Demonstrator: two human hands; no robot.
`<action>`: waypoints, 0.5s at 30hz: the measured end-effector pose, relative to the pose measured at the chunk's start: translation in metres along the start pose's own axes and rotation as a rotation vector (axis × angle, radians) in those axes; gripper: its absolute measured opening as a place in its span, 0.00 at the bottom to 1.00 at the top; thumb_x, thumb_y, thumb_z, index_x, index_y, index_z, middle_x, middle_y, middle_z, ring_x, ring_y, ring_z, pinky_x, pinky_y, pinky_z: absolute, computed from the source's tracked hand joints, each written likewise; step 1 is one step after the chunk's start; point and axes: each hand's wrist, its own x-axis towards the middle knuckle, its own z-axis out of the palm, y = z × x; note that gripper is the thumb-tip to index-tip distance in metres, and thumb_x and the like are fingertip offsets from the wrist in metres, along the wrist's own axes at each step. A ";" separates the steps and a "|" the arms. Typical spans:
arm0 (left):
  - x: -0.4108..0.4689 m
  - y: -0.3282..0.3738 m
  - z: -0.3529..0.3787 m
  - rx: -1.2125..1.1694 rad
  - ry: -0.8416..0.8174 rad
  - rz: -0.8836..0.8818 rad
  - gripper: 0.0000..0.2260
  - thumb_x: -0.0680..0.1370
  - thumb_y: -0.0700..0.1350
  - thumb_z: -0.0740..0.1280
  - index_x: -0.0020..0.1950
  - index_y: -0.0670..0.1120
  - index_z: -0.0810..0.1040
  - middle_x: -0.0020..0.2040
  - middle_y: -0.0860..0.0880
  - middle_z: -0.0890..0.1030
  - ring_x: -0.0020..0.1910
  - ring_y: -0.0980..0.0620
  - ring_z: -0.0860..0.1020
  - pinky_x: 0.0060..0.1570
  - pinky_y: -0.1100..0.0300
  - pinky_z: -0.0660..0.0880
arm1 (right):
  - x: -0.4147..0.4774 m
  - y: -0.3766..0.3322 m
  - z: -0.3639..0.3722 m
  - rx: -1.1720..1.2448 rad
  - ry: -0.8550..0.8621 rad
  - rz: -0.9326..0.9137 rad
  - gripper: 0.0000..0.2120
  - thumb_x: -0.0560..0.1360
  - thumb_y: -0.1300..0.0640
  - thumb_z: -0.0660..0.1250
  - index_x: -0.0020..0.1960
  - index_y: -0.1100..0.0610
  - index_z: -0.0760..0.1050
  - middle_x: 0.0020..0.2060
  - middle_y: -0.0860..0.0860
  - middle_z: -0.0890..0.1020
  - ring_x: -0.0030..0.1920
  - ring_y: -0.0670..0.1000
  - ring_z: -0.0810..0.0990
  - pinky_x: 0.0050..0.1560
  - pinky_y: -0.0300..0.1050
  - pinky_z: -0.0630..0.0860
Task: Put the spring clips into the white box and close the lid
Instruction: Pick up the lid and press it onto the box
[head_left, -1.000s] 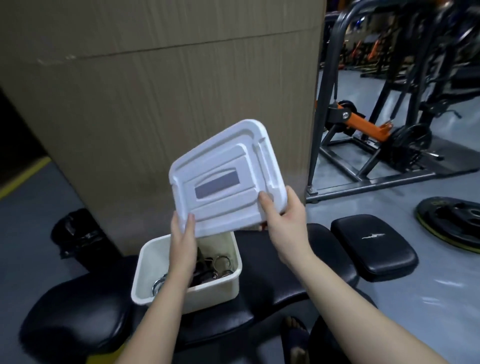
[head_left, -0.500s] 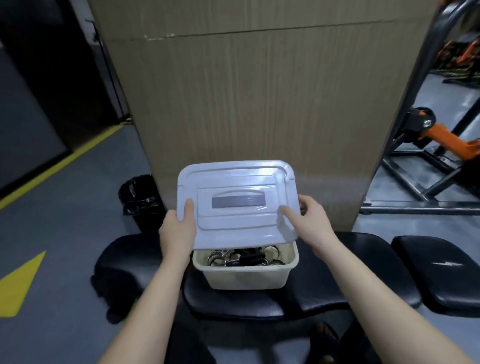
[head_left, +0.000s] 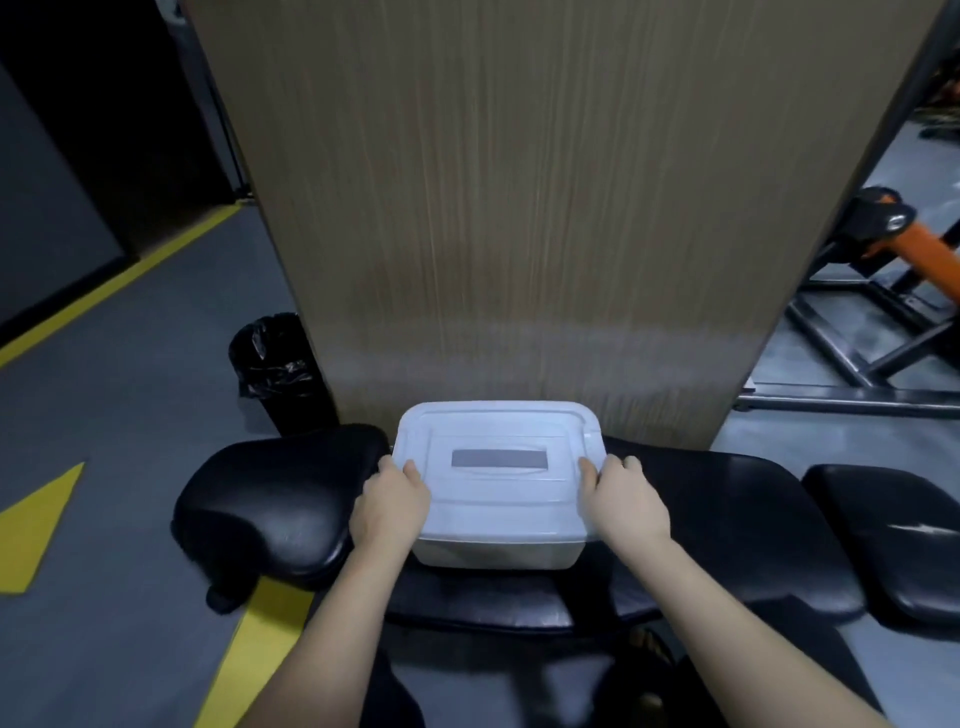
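Nearly finished, from where I stand. The lid (head_left: 497, 467) lies flat across the top of the white box (head_left: 496, 552), covering it from edge to edge, and the box sits on the black padded bench (head_left: 280, 493) right up against the wooden pillar (head_left: 519, 208). No spring clips show anywhere on the bench or the grey floor (head_left: 130, 415), so I take it they are all inside, though the lid hides the inside and I cannot check that.

The left hand (head_left: 390, 506) grips the left side of the box, thumb on top of the lid's edge and the other fingers curled down over the side. The right hand (head_left: 623, 501) does the same on the right side, thumb resting on the lid and fingers wrapped around its rim. Both hands are clamped on the lid rather than spread flat.

What seems left is small: pressing the rim down until it seats all round. I cannot tell whether it has snapped home yet; the near edge looks level with the box, and the far corners are too pale to judge.

A black bin (head_left: 278, 371) stands beside the pillar, well out of the way.
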 end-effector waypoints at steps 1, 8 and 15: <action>0.007 0.001 -0.004 0.025 -0.016 -0.020 0.20 0.83 0.53 0.52 0.66 0.40 0.70 0.63 0.37 0.78 0.59 0.35 0.77 0.55 0.47 0.74 | 0.003 -0.003 0.001 0.015 -0.013 0.016 0.25 0.84 0.42 0.49 0.61 0.61 0.73 0.60 0.58 0.75 0.55 0.62 0.79 0.46 0.51 0.70; 0.023 0.005 0.001 -0.002 0.102 0.048 0.17 0.83 0.56 0.54 0.67 0.48 0.66 0.60 0.41 0.75 0.53 0.38 0.78 0.49 0.47 0.76 | 0.013 -0.012 0.008 0.119 -0.045 0.154 0.23 0.83 0.40 0.47 0.57 0.59 0.67 0.52 0.59 0.80 0.50 0.63 0.78 0.44 0.52 0.70; 0.034 0.002 0.010 0.012 0.139 0.087 0.18 0.83 0.59 0.51 0.62 0.50 0.72 0.52 0.45 0.79 0.49 0.40 0.78 0.47 0.47 0.78 | 0.023 -0.013 0.009 0.104 -0.100 0.179 0.25 0.82 0.39 0.44 0.59 0.58 0.67 0.45 0.54 0.76 0.45 0.59 0.76 0.44 0.52 0.71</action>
